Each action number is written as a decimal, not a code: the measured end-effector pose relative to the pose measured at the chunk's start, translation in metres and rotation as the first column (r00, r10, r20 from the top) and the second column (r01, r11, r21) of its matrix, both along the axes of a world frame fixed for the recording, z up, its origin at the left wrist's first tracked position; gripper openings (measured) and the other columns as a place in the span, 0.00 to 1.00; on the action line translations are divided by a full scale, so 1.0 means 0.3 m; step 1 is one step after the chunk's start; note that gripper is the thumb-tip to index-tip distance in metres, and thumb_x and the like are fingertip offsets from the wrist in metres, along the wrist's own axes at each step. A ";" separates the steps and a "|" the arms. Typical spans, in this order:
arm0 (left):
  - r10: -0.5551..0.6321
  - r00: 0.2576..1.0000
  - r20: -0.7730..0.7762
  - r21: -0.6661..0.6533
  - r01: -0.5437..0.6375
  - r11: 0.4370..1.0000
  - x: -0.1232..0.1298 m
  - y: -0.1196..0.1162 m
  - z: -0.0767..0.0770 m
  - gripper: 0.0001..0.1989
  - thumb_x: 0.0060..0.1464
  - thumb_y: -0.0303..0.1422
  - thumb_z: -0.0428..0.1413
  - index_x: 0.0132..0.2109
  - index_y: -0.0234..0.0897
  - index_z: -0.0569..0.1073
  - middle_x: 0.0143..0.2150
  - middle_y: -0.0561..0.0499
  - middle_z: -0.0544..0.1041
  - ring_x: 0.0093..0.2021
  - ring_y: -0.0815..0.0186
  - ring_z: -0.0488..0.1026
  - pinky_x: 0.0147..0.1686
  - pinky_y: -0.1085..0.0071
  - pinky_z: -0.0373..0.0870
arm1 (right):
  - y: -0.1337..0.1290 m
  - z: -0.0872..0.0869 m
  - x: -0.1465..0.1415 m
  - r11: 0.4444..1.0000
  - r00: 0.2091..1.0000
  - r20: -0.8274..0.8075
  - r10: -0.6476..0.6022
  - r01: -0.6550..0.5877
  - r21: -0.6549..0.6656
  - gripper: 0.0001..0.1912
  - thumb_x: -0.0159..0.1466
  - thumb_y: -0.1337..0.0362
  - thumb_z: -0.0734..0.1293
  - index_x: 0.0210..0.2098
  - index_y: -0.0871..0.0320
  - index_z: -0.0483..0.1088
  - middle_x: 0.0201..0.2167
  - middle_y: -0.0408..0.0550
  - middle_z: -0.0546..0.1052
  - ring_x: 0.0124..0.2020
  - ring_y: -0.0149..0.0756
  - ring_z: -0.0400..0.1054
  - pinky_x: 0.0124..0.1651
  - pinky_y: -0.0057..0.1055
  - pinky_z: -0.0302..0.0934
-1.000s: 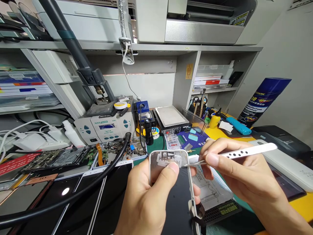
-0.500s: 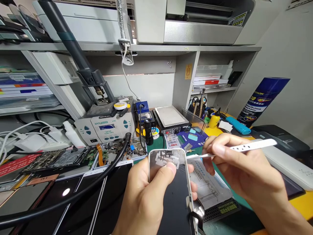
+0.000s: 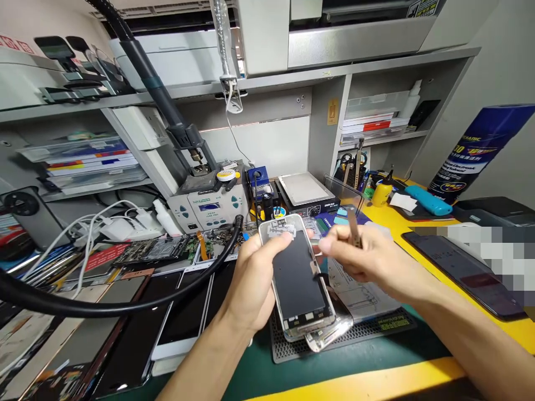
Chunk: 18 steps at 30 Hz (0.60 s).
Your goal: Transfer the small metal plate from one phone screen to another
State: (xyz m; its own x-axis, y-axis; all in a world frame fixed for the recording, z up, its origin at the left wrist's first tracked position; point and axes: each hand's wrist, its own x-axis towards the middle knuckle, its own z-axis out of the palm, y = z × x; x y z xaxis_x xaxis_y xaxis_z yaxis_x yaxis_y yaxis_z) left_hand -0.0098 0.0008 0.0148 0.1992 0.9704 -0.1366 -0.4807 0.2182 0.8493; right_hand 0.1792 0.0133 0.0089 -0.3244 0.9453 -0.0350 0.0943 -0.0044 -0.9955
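Observation:
My left hand (image 3: pixel 254 267) grips an opened white-framed phone (image 3: pixel 297 278), its dark back panel facing up. The thumb presses a razor blade (image 3: pixel 281 229) near the phone's top end. Just right of the phone, my right hand (image 3: pixel 363 250) is closed around metal tweezers (image 3: pixel 354 225), which stand up from the fingers. Under the phone lies a second phone part with a shiny edge (image 3: pixel 332 333), on a perforated dark mat (image 3: pixel 288 351). A printed sheet (image 3: pixel 359 289) lies beneath my right hand.
Several phones and screens (image 3: pixel 137 328) lie at the left, crossed by a black hose (image 3: pixel 125 308). A hot-air station (image 3: pixel 209 206) and a flat heating plate (image 3: pixel 307 192) stand behind. A dark phone (image 3: pixel 463 273), yellow bottle (image 3: pixel 381 193) and blue spray can (image 3: pixel 480 150) are at the right.
The phone and my left hand appear lower and farther away, showing the phone's bottom end. The tweezers have swung from pointing at the phone to upright, away from its edge. The view has shifted.

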 end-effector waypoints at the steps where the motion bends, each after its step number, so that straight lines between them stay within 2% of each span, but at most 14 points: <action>1: 0.005 1.000 0.006 0.027 -0.005 1.000 -0.001 -0.001 0.000 0.11 0.58 0.31 0.60 0.44 0.29 0.82 0.37 0.41 0.85 0.35 0.60 0.81 0.37 0.67 0.79 | -0.005 -0.002 -0.008 0.997 0.995 0.075 0.059 -0.063 0.053 0.20 0.64 0.50 0.72 0.26 0.58 0.67 0.20 0.35 0.56 0.21 0.26 0.45 0.23 0.27 0.41; 3: -0.010 1.000 0.001 0.055 0.010 0.998 -0.001 -0.004 0.001 0.12 0.59 0.32 0.60 0.47 0.29 0.82 0.37 0.42 0.85 0.36 0.59 0.81 0.39 0.67 0.78 | -0.012 -0.004 -0.022 0.980 0.978 0.133 0.164 -0.177 0.095 0.18 0.66 0.52 0.70 0.27 0.58 0.68 0.23 0.38 0.59 0.25 0.28 0.50 0.27 0.28 0.45; 5: -0.025 1.000 -0.017 0.072 0.026 0.997 0.000 -0.009 0.001 0.14 0.60 0.34 0.59 0.48 0.30 0.81 0.36 0.42 0.84 0.37 0.58 0.81 0.39 0.65 0.78 | -0.016 -0.006 -0.030 0.970 0.970 0.118 0.211 -0.223 0.095 0.19 0.67 0.53 0.68 0.26 0.58 0.65 0.23 0.37 0.58 0.25 0.28 0.49 0.28 0.29 0.45; 7: -0.012 0.999 -0.043 0.109 0.016 0.994 0.003 -0.016 0.000 0.13 0.60 0.35 0.60 0.48 0.31 0.81 0.37 0.43 0.84 0.38 0.58 0.81 0.40 0.65 0.76 | -0.017 -0.007 -0.031 0.976 0.974 0.116 0.196 -0.205 0.071 0.22 0.67 0.53 0.69 0.23 0.57 0.60 0.21 0.35 0.54 0.23 0.27 0.45 0.25 0.29 0.41; 10: 0.071 0.990 -0.122 0.172 -0.050 0.984 0.008 -0.026 -0.002 0.11 0.58 0.35 0.62 0.45 0.33 0.81 0.38 0.46 0.83 0.38 0.60 0.79 0.41 0.67 0.74 | -0.021 -0.002 -0.027 0.984 0.978 0.117 0.170 -0.175 0.036 0.26 0.64 0.52 0.71 0.21 0.56 0.56 0.18 0.33 0.50 0.20 0.25 0.40 0.22 0.29 0.36; 14: 0.176 0.959 -0.223 0.234 -0.122 0.964 0.007 -0.028 -0.007 0.12 0.57 0.39 0.64 0.42 0.34 0.81 0.35 0.49 0.83 0.36 0.61 0.77 0.39 0.68 0.72 | -0.031 0.003 -0.025 0.986 0.984 0.117 0.135 -0.145 0.081 0.24 0.64 0.50 0.71 0.22 0.57 0.61 0.18 0.34 0.51 0.20 0.25 0.42 0.21 0.28 0.36; 18: 0.183 0.951 -0.249 0.273 -0.112 0.955 -0.004 -0.019 -0.013 0.12 0.58 0.40 0.63 0.42 0.35 0.80 0.33 0.50 0.81 0.34 0.63 0.75 0.36 0.70 0.69 | -0.032 -0.004 -0.023 0.988 0.990 0.089 0.112 -0.120 0.099 0.24 0.64 0.50 0.71 0.22 0.57 0.60 0.19 0.35 0.50 0.20 0.25 0.40 0.20 0.28 0.36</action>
State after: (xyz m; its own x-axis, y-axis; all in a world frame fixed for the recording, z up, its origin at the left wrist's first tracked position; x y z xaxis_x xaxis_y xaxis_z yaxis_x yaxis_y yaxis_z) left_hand -0.0109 -0.0049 0.0110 0.0417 0.9952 0.0886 -0.2368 -0.0763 0.9685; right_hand 0.1723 0.0037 0.0075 -0.4321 0.9013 0.0300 0.1704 0.1143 -0.9787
